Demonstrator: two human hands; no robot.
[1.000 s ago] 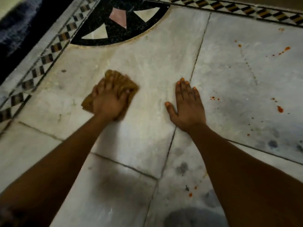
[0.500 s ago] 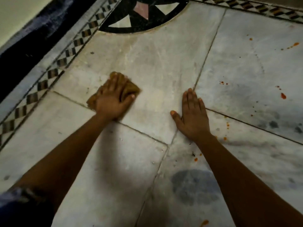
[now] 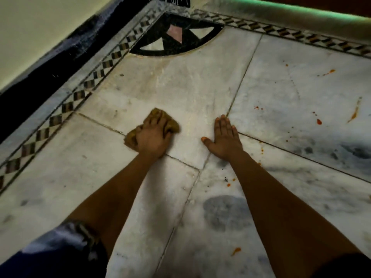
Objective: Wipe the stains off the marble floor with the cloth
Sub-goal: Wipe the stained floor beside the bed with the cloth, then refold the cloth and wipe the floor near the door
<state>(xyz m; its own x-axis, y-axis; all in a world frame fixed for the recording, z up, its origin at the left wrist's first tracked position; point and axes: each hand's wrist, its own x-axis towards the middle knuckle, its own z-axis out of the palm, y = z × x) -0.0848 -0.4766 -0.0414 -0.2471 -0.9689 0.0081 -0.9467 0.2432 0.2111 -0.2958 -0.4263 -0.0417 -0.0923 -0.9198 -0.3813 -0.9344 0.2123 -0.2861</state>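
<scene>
I've got the left hand (image 3: 153,138) pressing the bunched cloth (image 3: 172,125) to the marble floor (image 3: 180,93), but the orange stains (image 3: 319,121) lie off to the right, past the right hand (image 3: 224,138) (flat, fingers straight, holding nothing), so that hand is nearer them.

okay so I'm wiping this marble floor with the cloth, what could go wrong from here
1. The cloth under your left hand sits on a slab with no orange marks in view; the orange splatters lie on the slabs to the right, so they may get missed.
2. Your right hand is planted flat close to small orange drops; shifting it could smear them.
3. The cloth is bunched up, so it may wipe only a narrow strip.
</scene>
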